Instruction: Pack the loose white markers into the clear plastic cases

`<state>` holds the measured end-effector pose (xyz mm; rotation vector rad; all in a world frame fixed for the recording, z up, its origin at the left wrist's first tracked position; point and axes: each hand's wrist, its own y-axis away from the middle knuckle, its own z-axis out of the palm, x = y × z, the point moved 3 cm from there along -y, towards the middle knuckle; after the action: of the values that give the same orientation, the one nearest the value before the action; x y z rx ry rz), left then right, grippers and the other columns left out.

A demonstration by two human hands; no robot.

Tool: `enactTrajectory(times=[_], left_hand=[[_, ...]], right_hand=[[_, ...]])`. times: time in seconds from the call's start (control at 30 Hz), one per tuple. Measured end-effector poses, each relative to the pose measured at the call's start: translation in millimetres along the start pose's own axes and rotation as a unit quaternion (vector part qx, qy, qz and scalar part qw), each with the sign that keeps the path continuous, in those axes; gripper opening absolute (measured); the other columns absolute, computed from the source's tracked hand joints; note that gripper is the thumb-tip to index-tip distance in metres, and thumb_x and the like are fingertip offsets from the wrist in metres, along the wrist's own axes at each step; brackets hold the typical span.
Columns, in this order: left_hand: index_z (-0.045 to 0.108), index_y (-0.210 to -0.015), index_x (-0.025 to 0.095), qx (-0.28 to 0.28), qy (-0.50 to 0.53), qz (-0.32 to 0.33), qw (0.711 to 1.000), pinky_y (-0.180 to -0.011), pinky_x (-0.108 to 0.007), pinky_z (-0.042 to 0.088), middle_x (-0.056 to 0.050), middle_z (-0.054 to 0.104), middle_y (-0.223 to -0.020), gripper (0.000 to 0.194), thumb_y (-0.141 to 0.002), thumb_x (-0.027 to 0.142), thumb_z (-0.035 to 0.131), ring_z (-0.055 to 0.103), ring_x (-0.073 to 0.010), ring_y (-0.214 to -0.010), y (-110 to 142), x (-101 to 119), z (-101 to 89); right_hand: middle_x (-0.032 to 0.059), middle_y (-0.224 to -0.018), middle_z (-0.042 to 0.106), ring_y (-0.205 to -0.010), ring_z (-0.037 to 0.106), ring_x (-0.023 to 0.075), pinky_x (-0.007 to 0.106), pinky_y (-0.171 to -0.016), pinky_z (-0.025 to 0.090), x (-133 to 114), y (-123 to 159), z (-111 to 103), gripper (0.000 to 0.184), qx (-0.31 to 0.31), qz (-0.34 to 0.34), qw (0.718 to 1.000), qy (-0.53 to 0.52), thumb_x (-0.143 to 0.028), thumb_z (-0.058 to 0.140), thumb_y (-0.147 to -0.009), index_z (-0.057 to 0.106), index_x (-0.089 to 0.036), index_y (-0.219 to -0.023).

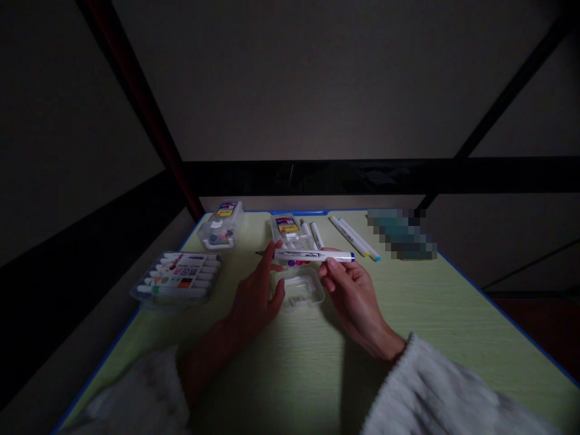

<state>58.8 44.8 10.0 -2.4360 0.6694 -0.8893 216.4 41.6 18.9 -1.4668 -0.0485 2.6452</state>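
Our marker (303,255): white, dark lettering, blue end
Table (281,362): we see pale green, faintly grained, blue-edged
Marker pair (357,238) beyond our marker: white, yellow and turquoise ends
Our sleeves (435,393): we see greyish white

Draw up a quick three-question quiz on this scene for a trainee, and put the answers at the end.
1. Multiple choice: What colour is the end of the marker that juts out past the right hand?
A) Green
B) Dark blue
C) Orange

2. True or false: The two markers that lie side by side to the right of the middle labelled box end in yellow and in light blue.

3. Fill in: The flat case of white markers lies by the ____ edge of the table.

Key: 1. B; 2. True; 3. left.
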Motion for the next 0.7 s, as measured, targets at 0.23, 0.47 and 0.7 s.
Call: enactTrajectory(times=[0.23, 0.47, 0.7], left_hand=[[0.007, -0.137, 0.021, 0.001, 0.0, -0.013, 1.0, -0.059, -0.022, 0.049, -0.007, 0.06, -0.108, 0.072, -0.078, 0.016, 0.047, 0.06, -0.0118, -0.067, 1.6, -2.8, 2.0], [0.006, -0.137, 0.021, 0.002, 0.01, -0.008, 1.0, -0.058, -0.022, 0.048, -0.007, 0.059, -0.107, 0.072, -0.078, 0.016, 0.047, 0.059, -0.0114, -0.067, 0.9, -3.7, 2.2], [0.011, -0.137, 0.021, -0.007, 0.012, -0.022, 1.0, -0.059, -0.021, 0.048, -0.005, 0.061, -0.103, 0.069, -0.079, 0.017, 0.048, 0.059, -0.0108, -0.065, 2.4, -4.3, 2.9]], right_hand=[[-0.0063, -0.051, 0.05, -0.044, 0.035, 0.0046, 0.018, -0.042, 0.026, 1.5, -0.7, -1.7, 0.027, 0.018, 0.004, 1.0, 0.014, -0.035, 0.07, -0.063, 0.062, -0.017, -0.081], [-0.0067, -0.049, 0.047, -0.043, 0.035, 0.0043, 0.018, -0.04, 0.026, 2.4, -1.4, -1.7, 0.027, 0.025, -0.01, 0.999, 0.03, -0.038, 0.072, -0.061, 0.059, -0.016, -0.07], [-0.0068, -0.049, 0.048, -0.044, 0.036, 0.0036, 0.017, -0.042, 0.026, 3.0, -1.2, -2.4, 0.027, 0.024, -0.01, 1.0, 0.011, -0.038, 0.072, -0.062, 0.055, -0.016, -0.064]])
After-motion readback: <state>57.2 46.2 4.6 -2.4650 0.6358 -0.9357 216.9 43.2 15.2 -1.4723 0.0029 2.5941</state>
